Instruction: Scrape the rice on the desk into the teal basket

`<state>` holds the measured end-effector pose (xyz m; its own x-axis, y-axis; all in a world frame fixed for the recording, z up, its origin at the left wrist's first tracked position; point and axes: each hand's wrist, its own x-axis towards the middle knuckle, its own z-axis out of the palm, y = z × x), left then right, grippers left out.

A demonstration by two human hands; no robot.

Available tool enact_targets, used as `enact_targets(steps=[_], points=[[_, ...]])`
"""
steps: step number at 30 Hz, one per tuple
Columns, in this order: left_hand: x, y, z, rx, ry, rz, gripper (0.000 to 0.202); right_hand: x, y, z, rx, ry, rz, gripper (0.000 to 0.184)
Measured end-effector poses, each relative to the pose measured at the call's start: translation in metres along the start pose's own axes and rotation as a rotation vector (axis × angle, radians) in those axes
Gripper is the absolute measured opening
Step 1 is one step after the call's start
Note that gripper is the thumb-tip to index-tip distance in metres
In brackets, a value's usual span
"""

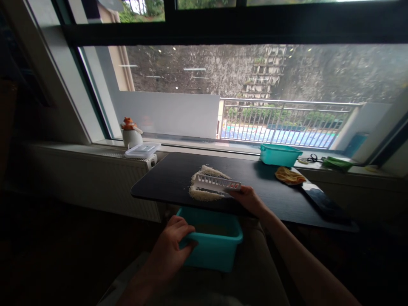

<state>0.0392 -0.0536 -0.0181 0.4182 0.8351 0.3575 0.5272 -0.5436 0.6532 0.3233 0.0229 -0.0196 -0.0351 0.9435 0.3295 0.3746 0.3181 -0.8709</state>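
Observation:
My left hand (179,238) is closed around the left rim of a turquoise plastic bin (210,250), which sits in front of the table's near edge, by my legs. The inside of this bin is dim, with something pale at the bottom that I cannot make out. In my right hand (250,199) is the right end of a long white slotted plastic piece (216,182). It lies low over the tabletop, among spread white grains that look like rice (204,194). The grains lie on both its far and near sides, with a dark bare strip between.
On the dark table (165,178) a second turquoise bin (280,156) stands at the back right, near a yellow cloth (289,175) and a dark flat object (321,199). A clear plastic lid (143,150) and a white pot (131,137) are left, by the window.

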Motion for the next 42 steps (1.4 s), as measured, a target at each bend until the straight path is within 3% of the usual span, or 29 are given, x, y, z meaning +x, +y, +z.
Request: enact_targets(steps=[6,10,20,31,42], points=[[-0.001,-0.006,0.001,-0.004,-0.005,0.004,0.014,0.026,0.005,0.026,0.070,-0.034,0.008,0.028],[-0.001,-0.007,0.001,-0.006,0.009,0.010,0.014,0.027,0.004,0.032,0.099,-0.050,0.013,0.028],[-0.001,-0.004,0.004,-0.022,-0.005,0.028,0.013,-0.012,0.000,-0.016,0.120,-0.034,0.075,0.035],[0.004,0.008,0.011,-0.055,-0.075,0.030,0.012,-0.052,-0.006,-0.070,0.118,0.165,0.171,0.036],[0.002,0.009,0.012,-0.039,-0.075,0.073,0.011,-0.078,-0.003,-0.072,0.125,-0.002,0.202,0.034]])
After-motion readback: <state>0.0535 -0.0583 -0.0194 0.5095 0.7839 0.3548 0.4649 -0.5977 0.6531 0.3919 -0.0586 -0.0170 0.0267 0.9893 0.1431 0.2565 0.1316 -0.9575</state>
